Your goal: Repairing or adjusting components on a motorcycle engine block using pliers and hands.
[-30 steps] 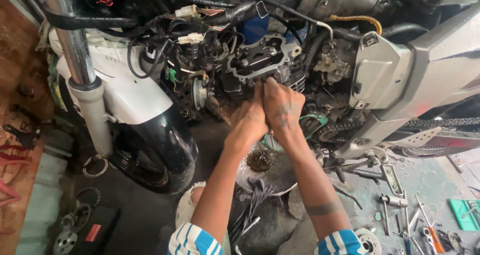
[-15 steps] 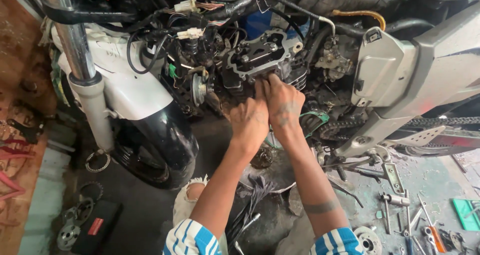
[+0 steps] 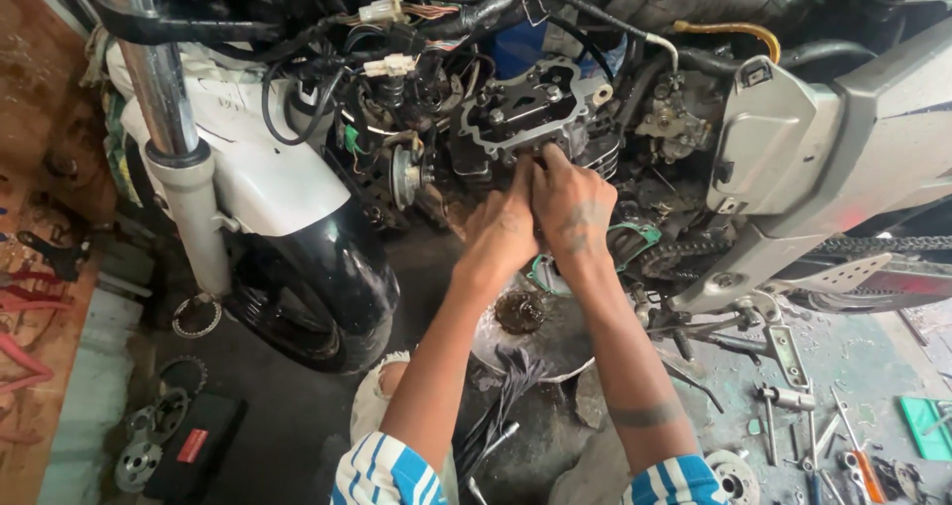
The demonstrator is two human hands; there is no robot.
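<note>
Both my hands are up against the lower edge of the dark grey, cast-metal cylinder head [image 3: 526,118] bolted into the stripped motorcycle, just right of the white front mudguard [image 3: 273,183]. My left hand [image 3: 501,232] and right hand [image 3: 573,207] have fingers curled onto that edge, though I cannot tell whether they pinch anything small. I judge the casting heavy, rigid and greasy, best gripped by its thick outer rim, not its thin cooling fins.
</note>
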